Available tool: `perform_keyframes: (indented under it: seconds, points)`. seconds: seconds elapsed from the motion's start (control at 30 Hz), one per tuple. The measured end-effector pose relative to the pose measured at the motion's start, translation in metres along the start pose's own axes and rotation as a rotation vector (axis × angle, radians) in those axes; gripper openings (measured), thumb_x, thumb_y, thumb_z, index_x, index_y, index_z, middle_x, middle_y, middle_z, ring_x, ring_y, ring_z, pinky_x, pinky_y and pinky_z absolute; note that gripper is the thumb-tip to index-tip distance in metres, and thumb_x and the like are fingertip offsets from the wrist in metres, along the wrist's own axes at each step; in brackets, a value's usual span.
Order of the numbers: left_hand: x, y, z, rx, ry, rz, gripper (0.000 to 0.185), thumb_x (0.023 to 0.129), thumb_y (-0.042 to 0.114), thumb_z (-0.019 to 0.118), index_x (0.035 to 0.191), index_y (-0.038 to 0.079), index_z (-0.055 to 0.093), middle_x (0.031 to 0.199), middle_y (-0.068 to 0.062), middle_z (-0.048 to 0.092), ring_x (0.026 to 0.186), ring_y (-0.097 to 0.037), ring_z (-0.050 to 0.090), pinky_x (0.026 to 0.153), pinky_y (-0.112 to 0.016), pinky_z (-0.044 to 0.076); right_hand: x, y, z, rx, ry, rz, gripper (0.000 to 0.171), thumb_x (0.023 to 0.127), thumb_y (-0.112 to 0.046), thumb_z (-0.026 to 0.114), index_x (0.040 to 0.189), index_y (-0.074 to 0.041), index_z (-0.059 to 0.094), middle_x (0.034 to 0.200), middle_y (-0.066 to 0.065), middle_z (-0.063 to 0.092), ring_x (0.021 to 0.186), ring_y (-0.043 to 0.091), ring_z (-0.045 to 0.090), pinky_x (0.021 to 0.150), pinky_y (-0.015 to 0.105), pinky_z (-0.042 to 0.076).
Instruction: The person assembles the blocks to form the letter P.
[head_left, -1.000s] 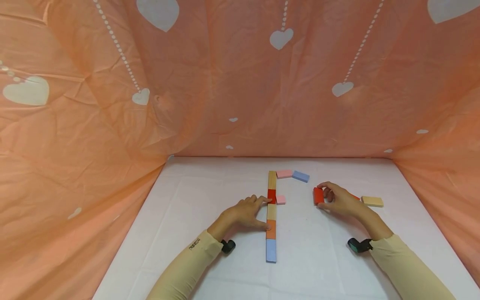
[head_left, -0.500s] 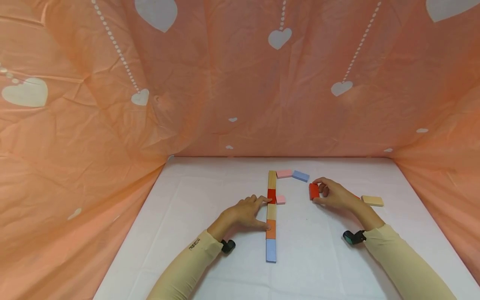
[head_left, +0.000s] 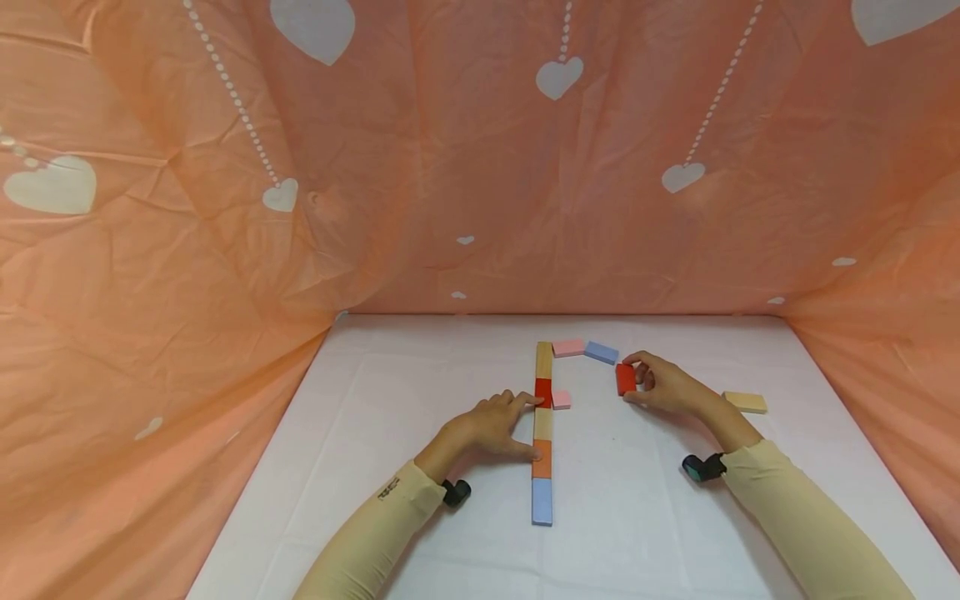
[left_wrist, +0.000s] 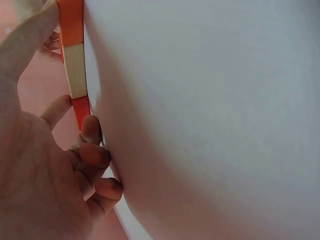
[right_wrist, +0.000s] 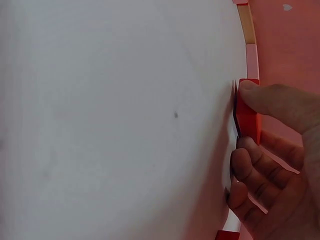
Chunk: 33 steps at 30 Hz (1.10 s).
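Column (head_left: pixel 543 427) of five rectangular wooden-looking blocks, end to end, runs down the centre of the head view on a white cloth-covered table (head_left: pixel 420 358), before a peach cloth backdrop (head_left: pixel 450 167). A person's left hand (head_left: pixel 487 427) spans it from the left, forefinger touching a red rectangular block (head_left: pixel 542 388), thumb an orange rectangular block (head_left: pixel 545 468), neither grasped. Right of centre, well apart, the right hand (head_left: pixel 667 386) pinches a second red rectangular block (head_left: pixel 625 379) just beside the end of a pale blue rectangular block (head_left: pixel 602 352); whether the two touch cannot be told. A slight overreach there could knock the blue piece askew; a drifting left thumb could bend the column. Dark print (head_left: pixel 389 488) on the left sleeve (head_left: pixel 360 542) is too small to read.

Left wrist view: the lined-up blocks occupy the upper left, the hand's remaining fingers loosely bent below, holding nothing.

Right wrist view: at right, thumb and a fingertip clasp the second red block by opposite ends; contact with the cloth is unclear. An uneven release could tip or twist it. Neither wrist view shows legible brands or lettering.
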<state>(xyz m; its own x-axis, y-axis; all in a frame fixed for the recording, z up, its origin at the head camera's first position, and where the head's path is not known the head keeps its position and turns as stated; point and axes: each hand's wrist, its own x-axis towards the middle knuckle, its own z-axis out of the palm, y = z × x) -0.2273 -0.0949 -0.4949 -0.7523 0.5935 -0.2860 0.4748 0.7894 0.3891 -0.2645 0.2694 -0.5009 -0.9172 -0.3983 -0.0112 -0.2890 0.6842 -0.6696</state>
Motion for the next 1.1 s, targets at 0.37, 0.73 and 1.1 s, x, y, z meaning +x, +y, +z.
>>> perform_keyframes:
  seconds: [0.37,0.73,1.1]
  points:
    - [-0.0013,0.0012,-0.0013,-0.005,-0.004,0.003,0.096,0.088,0.062,0.082,0.165,0.028,0.037,0.123,-0.002,0.053,0.118,-0.02,0.052,0.108,-0.04,0.045,0.0037,-0.0022,-0.0007,0.013,-0.022,0.016,0.062,0.091,-0.016,0.087,0.138,0.005,0.053,0.1,0.01,0.058,0.086,0.021,0.052,0.073,0.03,0.045]
    - [-0.0007,0.0,0.0001,0.012,-0.003,0.006,0.095,0.089,0.062,0.082,0.165,0.027,0.037,0.125,-0.003,0.054,0.117,-0.019,0.053,0.108,-0.04,0.045,0.0059,-0.0022,0.0013,0.016,-0.022,0.029,0.061,0.091,-0.014,0.087,0.139,0.005,0.052,0.098,0.009,0.056,0.085,0.021,0.051,0.072,0.029,0.044]
    - [0.0002,-0.0005,0.0011,0.021,0.003,0.017,0.095,0.089,0.061,0.082,0.165,0.026,0.038,0.127,-0.005,0.055,0.12,-0.021,0.054,0.11,-0.041,0.045,0.008,0.0011,0.0015,0.02,-0.028,0.044,0.061,0.092,-0.013,0.085,0.139,0.005,0.052,0.097,0.009,0.056,0.085,0.022,0.051,0.071,0.028,0.044]
